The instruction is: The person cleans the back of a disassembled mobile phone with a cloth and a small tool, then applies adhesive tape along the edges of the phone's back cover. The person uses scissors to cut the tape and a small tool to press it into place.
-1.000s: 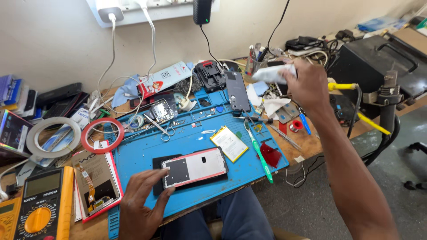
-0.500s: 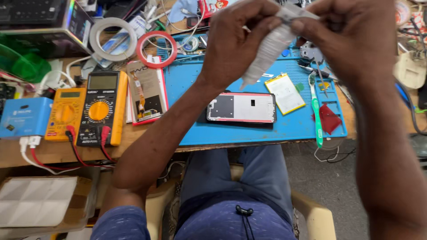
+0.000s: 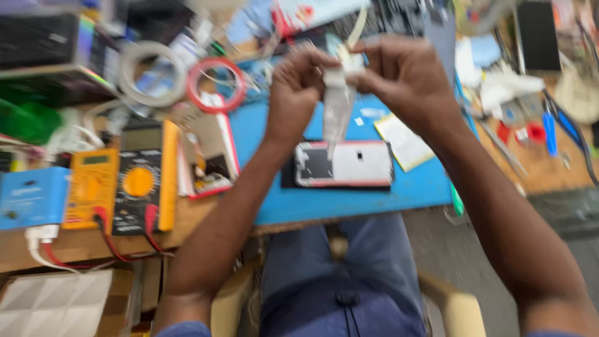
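Both my hands are raised over the blue work mat (image 3: pixel 412 187), pinching a small silvery tube (image 3: pixel 337 107) that hangs nozzle down between them. My left hand (image 3: pixel 298 93) grips its left side near the top. My right hand (image 3: pixel 405 78) holds the top end, where a pale cap or strip sticks up. Below the tube lies an opened phone (image 3: pixel 347 164) with a red frame, flat on the mat. The picture is blurred.
Two multimeters, one yellow (image 3: pixel 87 187) and one black and orange (image 3: pixel 142 181), lie at left beside a blue box (image 3: pixel 31 196). Rolls of tape, white (image 3: pixel 150 72) and red (image 3: pixel 216 84), sit behind. Small tools clutter the right side. A yellow battery (image 3: pixel 404 142) lies by the phone.
My right hand fetched the tube from the far right and brought it over the mat. My left hand left the phone and joined it. The tube now hangs more upright.
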